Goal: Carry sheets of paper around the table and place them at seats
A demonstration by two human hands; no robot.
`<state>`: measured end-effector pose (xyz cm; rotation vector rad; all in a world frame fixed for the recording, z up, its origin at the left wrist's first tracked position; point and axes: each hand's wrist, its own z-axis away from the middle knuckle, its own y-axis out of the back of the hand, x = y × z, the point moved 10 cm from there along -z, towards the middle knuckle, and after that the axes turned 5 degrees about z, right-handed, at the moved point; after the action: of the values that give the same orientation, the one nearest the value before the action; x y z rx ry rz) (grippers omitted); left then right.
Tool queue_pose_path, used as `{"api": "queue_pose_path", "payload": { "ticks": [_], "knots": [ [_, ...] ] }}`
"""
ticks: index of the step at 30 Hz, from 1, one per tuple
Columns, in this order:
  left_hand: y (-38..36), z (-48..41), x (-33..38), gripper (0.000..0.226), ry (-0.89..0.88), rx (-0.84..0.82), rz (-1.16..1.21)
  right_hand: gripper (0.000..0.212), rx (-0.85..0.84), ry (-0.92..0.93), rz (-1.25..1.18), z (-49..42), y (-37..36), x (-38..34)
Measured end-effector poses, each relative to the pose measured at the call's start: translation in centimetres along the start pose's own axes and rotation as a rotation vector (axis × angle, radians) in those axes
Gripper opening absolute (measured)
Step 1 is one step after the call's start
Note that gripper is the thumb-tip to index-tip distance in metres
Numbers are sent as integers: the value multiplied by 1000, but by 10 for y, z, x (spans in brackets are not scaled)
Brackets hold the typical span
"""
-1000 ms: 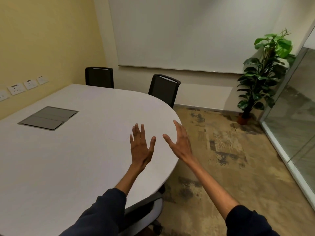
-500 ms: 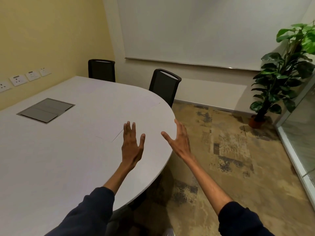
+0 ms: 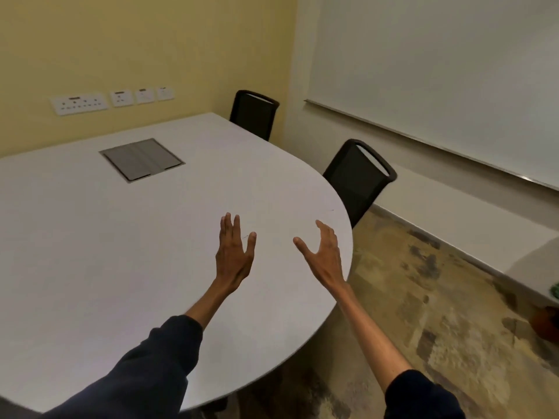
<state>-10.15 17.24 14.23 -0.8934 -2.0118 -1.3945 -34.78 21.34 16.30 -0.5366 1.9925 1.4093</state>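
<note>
Paper sheets nowhere in view: none on the desk, none before the near chair or far chair. Your left hand and right hand hover over its rounded end, fingers spread, holding nothing. Progress unreadable; you're likely between deliveries or finished.

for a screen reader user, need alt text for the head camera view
A person's left hand and right hand reach out open and empty over a white rounded table. Two black chairs stand at its far side, near a whiteboard.
</note>
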Motion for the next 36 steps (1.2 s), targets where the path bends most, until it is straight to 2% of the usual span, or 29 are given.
{"api": "queue_pose_path", "payload": {
  "ticks": [4, 17, 22, 28, 36],
  "knots": [
    [6, -26, -21, 69, 86, 73, -46, 85, -82, 33, -36, -47, -22, -2],
    [1, -64, -120, 76, 579, 251, -106, 81, -503, 169, -68, -173, -176, -20],
    [-9, -74, -145, 78, 763, 331, -170, 72, -589, 197, -63, -223, -222, -19],
    [-14, -85, -167, 70, 872, 384, -237, 65, -695, 181, -39, -248, -271, -8],
    [-33, -126, -201, 71, 888, 324, -238, 57, -771, 131, 71, -270, -328, 11]
  ]
}}
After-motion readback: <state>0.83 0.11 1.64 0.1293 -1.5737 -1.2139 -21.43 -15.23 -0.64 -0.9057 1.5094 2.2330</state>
